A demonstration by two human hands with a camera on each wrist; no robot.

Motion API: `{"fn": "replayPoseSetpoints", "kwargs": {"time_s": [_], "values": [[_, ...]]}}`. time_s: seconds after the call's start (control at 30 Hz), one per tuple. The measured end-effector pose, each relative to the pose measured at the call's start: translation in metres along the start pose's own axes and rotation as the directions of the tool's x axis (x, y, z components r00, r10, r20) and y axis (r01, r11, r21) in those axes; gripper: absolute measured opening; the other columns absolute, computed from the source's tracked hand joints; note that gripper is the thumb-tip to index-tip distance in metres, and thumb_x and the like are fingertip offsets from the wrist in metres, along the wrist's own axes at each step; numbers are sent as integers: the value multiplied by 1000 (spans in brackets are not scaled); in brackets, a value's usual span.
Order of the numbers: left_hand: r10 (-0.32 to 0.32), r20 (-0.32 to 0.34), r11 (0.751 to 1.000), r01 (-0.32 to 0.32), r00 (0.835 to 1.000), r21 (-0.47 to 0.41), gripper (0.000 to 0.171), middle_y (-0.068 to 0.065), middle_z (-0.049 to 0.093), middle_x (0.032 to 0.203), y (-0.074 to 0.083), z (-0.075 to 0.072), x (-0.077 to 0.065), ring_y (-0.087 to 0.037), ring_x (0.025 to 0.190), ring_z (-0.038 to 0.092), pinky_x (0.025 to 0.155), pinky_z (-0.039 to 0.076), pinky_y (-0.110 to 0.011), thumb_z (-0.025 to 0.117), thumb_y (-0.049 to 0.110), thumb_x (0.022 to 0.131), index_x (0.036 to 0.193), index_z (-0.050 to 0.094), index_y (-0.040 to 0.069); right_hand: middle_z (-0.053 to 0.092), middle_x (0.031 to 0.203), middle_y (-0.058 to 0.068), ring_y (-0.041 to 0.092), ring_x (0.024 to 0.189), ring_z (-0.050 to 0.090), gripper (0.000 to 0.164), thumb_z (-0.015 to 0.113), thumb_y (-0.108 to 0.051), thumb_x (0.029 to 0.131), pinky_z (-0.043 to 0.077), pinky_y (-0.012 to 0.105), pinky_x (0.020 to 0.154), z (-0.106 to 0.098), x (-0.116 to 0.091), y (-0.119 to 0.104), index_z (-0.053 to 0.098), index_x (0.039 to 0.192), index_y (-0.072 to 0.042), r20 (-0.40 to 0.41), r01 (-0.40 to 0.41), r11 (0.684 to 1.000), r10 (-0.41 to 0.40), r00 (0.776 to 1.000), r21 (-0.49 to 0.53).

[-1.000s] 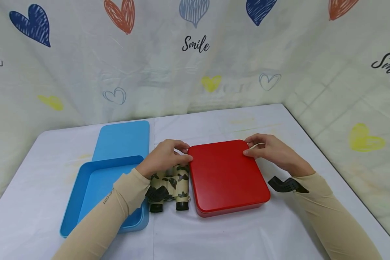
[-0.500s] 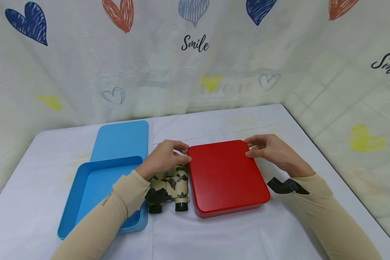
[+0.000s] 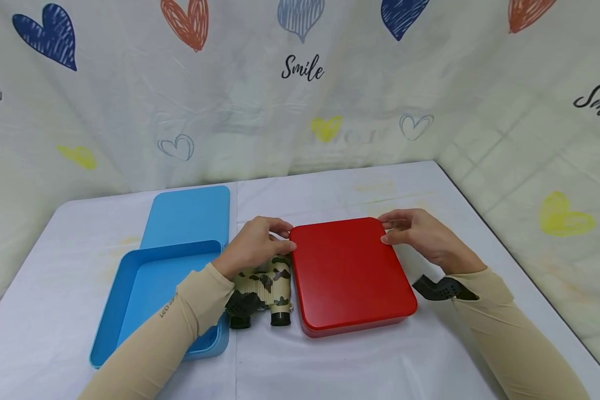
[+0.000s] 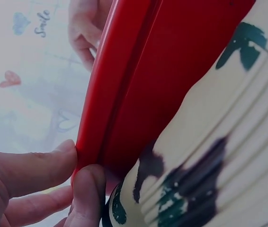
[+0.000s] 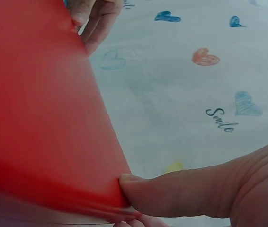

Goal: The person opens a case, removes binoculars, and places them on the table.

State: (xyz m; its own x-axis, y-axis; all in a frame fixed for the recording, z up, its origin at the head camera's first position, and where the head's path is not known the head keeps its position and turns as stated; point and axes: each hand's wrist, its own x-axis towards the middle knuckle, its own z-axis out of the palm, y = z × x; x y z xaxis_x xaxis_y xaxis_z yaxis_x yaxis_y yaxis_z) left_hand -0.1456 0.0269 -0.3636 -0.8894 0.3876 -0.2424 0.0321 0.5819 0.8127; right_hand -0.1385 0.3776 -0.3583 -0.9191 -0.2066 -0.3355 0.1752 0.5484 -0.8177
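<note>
A square red box [image 3: 357, 328] with its red lid [image 3: 350, 272] on top lies on the white table. My left hand [image 3: 252, 244] pinches the lid's far left corner between thumb and fingers; a seam under the lid's rim shows in the left wrist view. At the far right corner my right hand [image 3: 425, 239] holds the lid's edge, thumb [image 5: 157, 194] against the side and fingertips lower down. Camouflage binoculars [image 3: 281, 283] lie against the box's left side, partly hidden beneath my left hand and wrist.
Left of the binoculars stands an open blue box [image 3: 112, 311], partly covered by my left forearm. A flat blue lid [image 3: 190, 214] lies behind it. A white curtain [image 3: 250, 111] printed with hearts rises behind the table [image 3: 305, 366].
My right thumb has slid slightly outward from the lid's top to its edge. The left hand stays at its corner, and the box has hardly moved.
</note>
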Motion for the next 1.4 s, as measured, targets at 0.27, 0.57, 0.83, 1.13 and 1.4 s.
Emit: {"fn": "replayPoseSetpoints", "kwargs": {"time_s": [0.27,0.57,0.83,1.13,1.4], "values": [[4,-18,1000,-4,1000,4,44,-11,68,129,0,2,0,-13,92,75,95,60,-40,73,20,97,139,63,8,61,123,6,15,107,63,55,67,-12,97,54,22,93,-1,3,4,46,145,4,28,0,989,-4,1000,149],[22,-28,999,-22,999,24,41,-12,69,126,2,3,-2,-14,91,75,89,61,-36,71,17,98,136,65,8,66,113,-3,11,98,67,56,64,-8,98,57,23,90,1,3,3,41,145,10,54,5,978,-16,998,209],[31,-41,999,-30,999,28,40,-12,71,122,5,3,-5,-17,95,72,83,61,-32,71,14,97,136,66,8,64,113,-1,11,97,67,56,63,-8,99,58,22,88,5,3,2,40,147,10,38,-18,976,10,999,217],[-1,-32,1000,1,999,14,39,-11,72,119,6,3,-6,-19,95,71,79,60,-30,71,15,97,135,65,10,61,124,9,13,100,66,56,63,-9,99,59,22,89,7,3,3,41,148,8,35,-14,984,8,999,177],[-26,7,1000,26,1000,10,36,-13,71,119,7,-1,-6,-21,98,70,75,57,-28,67,14,99,135,64,8,63,124,11,13,99,66,55,62,-11,99,59,22,88,6,3,1,43,146,9,40,-6,991,1,999,137]]}}
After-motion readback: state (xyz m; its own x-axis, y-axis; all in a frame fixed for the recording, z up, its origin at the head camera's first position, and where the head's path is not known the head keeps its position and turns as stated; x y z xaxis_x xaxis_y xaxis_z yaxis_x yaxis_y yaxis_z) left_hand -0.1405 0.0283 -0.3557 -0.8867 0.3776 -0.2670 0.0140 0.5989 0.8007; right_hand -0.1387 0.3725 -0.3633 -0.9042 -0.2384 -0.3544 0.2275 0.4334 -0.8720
